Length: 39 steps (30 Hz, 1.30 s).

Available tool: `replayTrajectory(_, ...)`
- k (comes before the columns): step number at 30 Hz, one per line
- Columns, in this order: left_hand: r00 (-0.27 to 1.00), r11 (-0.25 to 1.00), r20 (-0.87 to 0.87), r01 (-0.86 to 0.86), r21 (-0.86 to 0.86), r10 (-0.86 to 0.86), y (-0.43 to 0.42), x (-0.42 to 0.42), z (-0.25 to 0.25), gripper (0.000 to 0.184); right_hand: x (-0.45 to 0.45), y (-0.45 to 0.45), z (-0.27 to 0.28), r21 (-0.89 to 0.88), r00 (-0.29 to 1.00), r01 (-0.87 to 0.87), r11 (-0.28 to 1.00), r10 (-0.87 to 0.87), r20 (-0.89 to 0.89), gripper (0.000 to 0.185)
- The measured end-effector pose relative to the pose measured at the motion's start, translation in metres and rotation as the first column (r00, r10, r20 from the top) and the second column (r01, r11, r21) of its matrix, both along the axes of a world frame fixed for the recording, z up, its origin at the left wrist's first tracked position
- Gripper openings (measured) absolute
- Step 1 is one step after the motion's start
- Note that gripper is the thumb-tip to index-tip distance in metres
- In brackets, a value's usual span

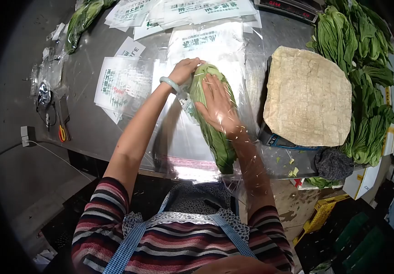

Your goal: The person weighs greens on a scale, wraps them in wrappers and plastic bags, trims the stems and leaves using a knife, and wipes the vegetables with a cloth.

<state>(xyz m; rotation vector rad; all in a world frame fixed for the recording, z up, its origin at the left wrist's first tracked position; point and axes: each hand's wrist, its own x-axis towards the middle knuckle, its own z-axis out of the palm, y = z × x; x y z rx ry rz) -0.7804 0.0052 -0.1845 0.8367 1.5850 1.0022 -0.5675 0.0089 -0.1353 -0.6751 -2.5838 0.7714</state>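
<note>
A long bunch of leafy greens [209, 121] lies lengthwise in a clear plastic bag on a stack of printed bags [206, 41]. My right hand [219, 102] rests on the greens inside the clear plastic, palm down with its fingers stretched out. The plastic also covers part of my right forearm. At the top end of the bunch is my left hand [187, 71], its fingers together at the edge of the bag; what they hold, if anything, is too small to make out.
A beige cloth [308, 97] covers something at the right, beside more leafy greens [365, 109]. Bagged greens [82, 23] lie at the upper left, scissors [62, 132] at the left edge. A dark mesh lump [333, 164] and a scale display [288, 7] are also there.
</note>
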Motion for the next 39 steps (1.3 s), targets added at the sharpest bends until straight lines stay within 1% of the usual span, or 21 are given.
replayTrajectory(1, 1.0, 1.0, 0.003, -0.003, -0.001, 0.003, -0.002, 0.002, 0.001, 0.04, 0.0, 0.002, 0.001, -0.057, 0.999, -0.032, 0.998, 0.033, 0.017, 0.059)
replayTrajectory(2, 0.999, 0.999, 0.019, -0.04, -0.009, 0.04, -0.004, 0.004, 0.002, 0.043, 0.0, 0.004, 0.0, -0.057, 0.999, -0.036, 0.998, 0.037, 0.017, 0.059)
replayTrajectory(4, 0.996, 0.997, 0.034, -0.08, -0.016, 0.08, -0.006, 0.006, 0.007, 0.046, -0.002, 0.009, 0.001, -0.197, 0.989, -0.047, 0.979, 0.073, 0.126, 0.067)
replayTrajectory(5, 0.997, 0.997, 0.011, -0.071, -0.034, 0.072, -0.008, 0.006, 0.01, 0.047, -0.004, 0.008, 0.0, -0.197, 0.989, -0.049, 0.979, 0.075, 0.125, 0.067)
replayTrajectory(7, 0.998, 0.996, -0.01, -0.063, -0.055, 0.063, -0.01, 0.005, 0.011, 0.048, -0.008, 0.004, -0.003, 0.015, 0.979, -0.06, 0.998, 0.056, 0.195, 0.073)
replayTrajectory(9, 1.0, 0.999, 0.002, -0.011, -0.04, 0.011, -0.012, 0.004, 0.011, 0.047, -0.01, 0.009, -0.004, 0.012, 0.98, -0.07, 0.997, 0.067, 0.186, 0.075)
replayTrajectory(11, 0.999, 1.0, -0.052, -0.007, -0.021, 0.006, -0.011, -0.005, -0.018, 0.047, -0.01, 0.012, -0.002, 0.008, 0.98, -0.082, 0.997, 0.079, 0.18, 0.077)
replayTrajectory(12, 0.994, 1.0, -0.106, -0.002, -0.002, 0.002, -0.01, -0.004, -0.014, 0.047, -0.01, 0.013, -0.001, -0.006, 0.98, -0.093, 0.996, 0.093, 0.177, 0.077)
replayTrajectory(14, 0.997, 1.0, -0.076, -0.007, -0.018, 0.006, -0.013, -0.002, -0.005, 0.047, -0.01, 0.015, -0.002, -0.02, 0.979, -0.109, 0.994, 0.111, 0.173, 0.078)
replayTrajectory(17, 0.999, 0.999, -0.019, -0.05, -0.013, 0.05, -0.014, 0.004, -0.007, 0.048, -0.008, 0.015, -0.012, -0.003, 0.984, -0.13, 0.992, 0.129, 0.119, 0.074)
replayTrajectory(19, 0.996, 0.996, 0.012, -0.091, 0.009, 0.09, -0.013, 0.01, -0.005, 0.05, -0.005, 0.016, -0.016, -0.104, 0.978, -0.209, 0.972, 0.207, -0.026, 0.06)
replayTrajectory(20, 0.99, 0.994, 0.087, -0.111, 0.007, 0.11, -0.013, 0.012, -0.003, 0.051, -0.003, 0.015, -0.019, -0.104, 0.978, -0.211, 0.972, 0.209, -0.024, 0.06)
replayTrajectory(21, 0.979, 0.991, 0.16, -0.131, 0.006, 0.128, -0.012, 0.013, 0.003, 0.052, -0.002, 0.014, -0.019, -0.198, 0.969, -0.216, 0.956, 0.186, -0.161, 0.053)
replayTrajectory(22, 0.978, 0.991, 0.161, -0.134, 0.007, 0.131, -0.012, 0.013, 0.009, 0.052, -0.001, 0.013, -0.02, -0.288, 0.945, -0.234, 0.929, 0.148, -0.292, 0.046)
replayTrajectory(24, 0.992, 0.992, 0.081, -0.093, -0.085, 0.1, -0.014, 0.012, 0.017, 0.055, -0.002, 0.012, -0.019, -0.293, 0.949, -0.206, 0.934, 0.117, -0.293, 0.041)
replayTrajectory(26, 0.995, 0.993, 0.049, -0.084, -0.077, 0.088, -0.014, 0.011, 0.016, 0.055, -0.005, 0.011, -0.016, -0.303, 0.952, -0.178, 0.936, 0.087, -0.292, 0.037)
replayTrajectory(28, 0.997, 0.995, 0.016, -0.078, -0.069, 0.079, -0.012, 0.007, 0.015, 0.056, -0.011, 0.015, -0.015, -0.052, 0.971, -0.137, 0.989, 0.124, -0.202, 0.041)
replayTrajectory(30, 0.999, 0.987, -0.052, -0.012, -0.162, 0.003, -0.011, 0.005, 0.018, 0.059, -0.013, 0.017, -0.014, -0.052, 0.977, -0.13, 0.99, 0.119, -0.174, 0.044)
replayTrajectory(33, 1.0, 0.976, -0.012, 0.007, -0.217, -0.01, -0.009, 0.006, 0.029, 0.06, -0.015, 0.017, -0.008, -0.043, 0.989, -0.115, 0.992, 0.11, -0.103, 0.05)
replayTrajectory(35, 0.999, 0.979, -0.039, 0.01, -0.203, -0.018, -0.01, 0.008, 0.029, 0.063, -0.018, 0.015, -0.006, -0.033, 0.998, -0.053, 0.998, 0.052, -0.019, 0.049)
replayTrajectory(39, 0.992, 0.984, -0.122, -0.001, -0.176, -0.02, -0.01, 0.009, 0.029, 0.069, -0.019, 0.017, -0.007, -0.052, 0.998, -0.037, 0.998, 0.034, -0.053, 0.039)
